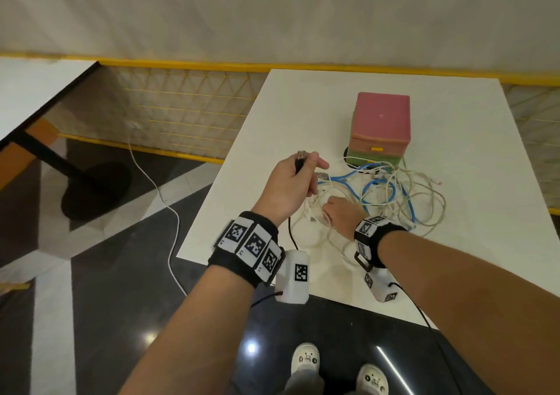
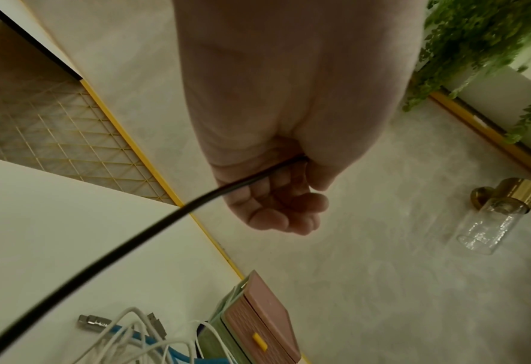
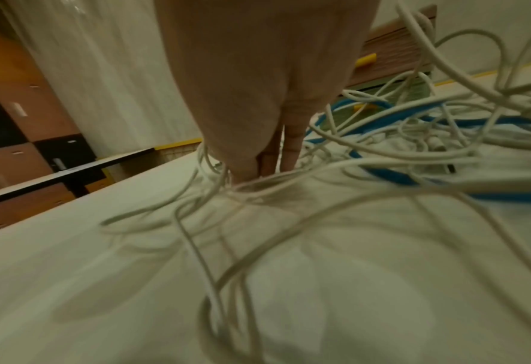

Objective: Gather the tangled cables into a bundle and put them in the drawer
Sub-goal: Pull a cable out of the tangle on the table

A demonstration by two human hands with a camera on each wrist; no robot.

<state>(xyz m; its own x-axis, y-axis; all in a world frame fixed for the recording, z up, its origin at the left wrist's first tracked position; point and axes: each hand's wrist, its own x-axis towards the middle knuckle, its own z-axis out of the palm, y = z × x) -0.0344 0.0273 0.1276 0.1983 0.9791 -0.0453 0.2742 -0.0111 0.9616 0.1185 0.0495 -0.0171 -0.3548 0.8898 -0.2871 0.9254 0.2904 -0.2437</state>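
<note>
A tangle of white and blue cables (image 1: 391, 194) lies on the white table (image 1: 454, 140), in front of a small pink and green drawer box (image 1: 380, 125) whose drawers have yellow handles and look closed. My left hand (image 1: 294, 179) is raised above the table's left part and grips a black USB cable (image 1: 300, 161), its plug sticking up out of the fist. The black cable (image 2: 133, 236) runs from the curled fingers (image 2: 276, 209) downward. My right hand (image 1: 339, 209) reaches down into the white cables (image 3: 258, 187), fingertips (image 3: 289, 160) among the strands; whether it holds any is unclear.
A white cord (image 1: 160, 194) trails across the dark tiled floor left of the table. A yellow mesh rail (image 1: 188, 112) runs behind. A second table (image 1: 36, 97) on a black pedestal stands at the left. A wall lamp (image 2: 501, 209) and green foliage (image 2: 482, 44) appear in the left wrist view.
</note>
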